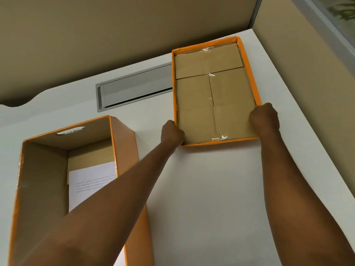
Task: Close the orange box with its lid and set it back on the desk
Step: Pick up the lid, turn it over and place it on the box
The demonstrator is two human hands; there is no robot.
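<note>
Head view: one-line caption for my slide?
Both hands, left and right, grip the upturned lid on the desk; box open.

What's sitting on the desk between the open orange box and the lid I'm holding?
Nothing: in the head view, only bare white desk separates the orange box from the lid; the left forearm crosses above it. The grey cable slot lies farther back.

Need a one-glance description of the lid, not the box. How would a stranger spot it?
Start at the white desk, far right corner by the beige partition. The lid lies there inside-up, gripped by the left hand and right hand. Unlike the deep open box at near left, it is a shallow orange-rimmed tray with a taped brown cardboard floor.
</note>
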